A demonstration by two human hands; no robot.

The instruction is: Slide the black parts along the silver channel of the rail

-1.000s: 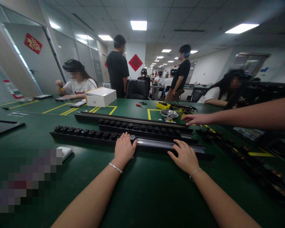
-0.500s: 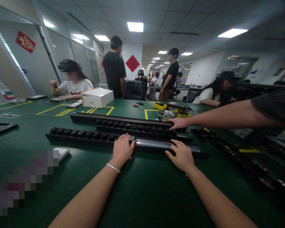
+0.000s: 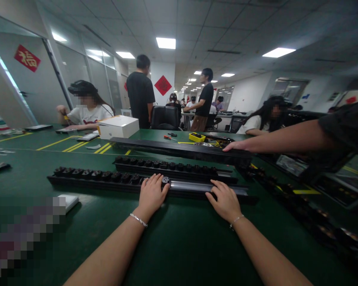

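Note:
A long black rail [image 3: 89, 183] lies across the green table in front of me, with a row of round black socket modules [image 3: 97, 174] along its left part. My left hand [image 3: 152, 192] lies over the rail with its fingers stretched out, beside a single lighter-faced module [image 3: 166, 180] at the end of the row. To the right of that, the rail's bare shiny channel [image 3: 191, 185] shows. My right hand [image 3: 225, 198] rests at the near edge of the channel, its fingers spread and nothing visible in them.
A second rail with modules [image 3: 173, 167] lies just behind. From the right, a co-worker's hand [image 3: 237, 146] holds a long black rail [image 3: 167, 146] raised and tilted. Farther back are a white box [image 3: 119, 126], a yellow bin [image 3: 197, 137] and a screwdriver [image 3: 169, 137]. More modules [image 3: 304, 206] line the right.
The co-worker's hand has lifted the rearmost rail off the table and shifted it right. My hands keep their places on the front rail, while the whole view has tilted slightly.

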